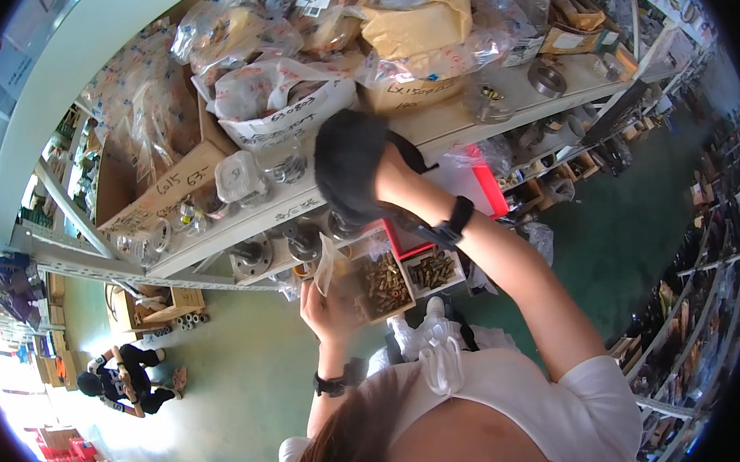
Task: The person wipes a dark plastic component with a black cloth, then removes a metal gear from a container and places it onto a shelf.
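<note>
My right hand reaches up to the shelf's front edge, gripping a black cloth cap that hides most of its fingers. Below the shelf edge, my left hand is closed around a thin, pale, crumpled piece that looks like tissue. Just right of the left hand stand boxes of small brass-coloured fittings. A red-edged tray shows under my right forearm. Behind the cap, a white plastic bag sits on the shelf.
Bags and cardboard boxes crowd the metal shelf. A clear plastic container and a metal ring stand near its edge. Flanged metal parts lie lower. Another person is on the green floor at left; more racks line the right.
</note>
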Motion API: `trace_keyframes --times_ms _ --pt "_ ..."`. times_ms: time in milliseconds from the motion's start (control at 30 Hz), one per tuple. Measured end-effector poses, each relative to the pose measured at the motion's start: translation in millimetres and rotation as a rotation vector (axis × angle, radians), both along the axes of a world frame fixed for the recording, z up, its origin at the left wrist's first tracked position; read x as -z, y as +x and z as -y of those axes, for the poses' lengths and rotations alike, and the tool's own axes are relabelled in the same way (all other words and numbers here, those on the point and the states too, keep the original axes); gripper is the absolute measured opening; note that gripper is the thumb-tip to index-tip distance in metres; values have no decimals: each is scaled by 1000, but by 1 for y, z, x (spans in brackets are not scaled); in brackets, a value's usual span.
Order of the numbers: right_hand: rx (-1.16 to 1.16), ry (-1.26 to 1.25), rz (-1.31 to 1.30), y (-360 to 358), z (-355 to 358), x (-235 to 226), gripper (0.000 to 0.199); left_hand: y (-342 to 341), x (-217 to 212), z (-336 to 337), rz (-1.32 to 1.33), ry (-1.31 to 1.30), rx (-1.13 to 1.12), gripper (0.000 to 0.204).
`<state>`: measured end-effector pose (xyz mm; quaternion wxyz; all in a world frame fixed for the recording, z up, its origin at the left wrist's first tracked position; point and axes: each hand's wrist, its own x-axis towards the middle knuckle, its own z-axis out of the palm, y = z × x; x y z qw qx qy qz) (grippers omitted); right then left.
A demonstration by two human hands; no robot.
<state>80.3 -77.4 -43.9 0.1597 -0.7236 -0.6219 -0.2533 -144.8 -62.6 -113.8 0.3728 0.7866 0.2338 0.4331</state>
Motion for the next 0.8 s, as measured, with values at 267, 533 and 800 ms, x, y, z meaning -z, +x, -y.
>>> trace_keyframes --times_ms 267,533,800 --pt "177 26 17 12 -8 31 22 9 -6 9 -52 97 83 18" --pt "50 274 -202 -19 30 -13 12 -9 -19 8 30 88 -65 23" --pt "178 100 -79 -11 8 -2 14 19 -41 -11 123 221 40 23"
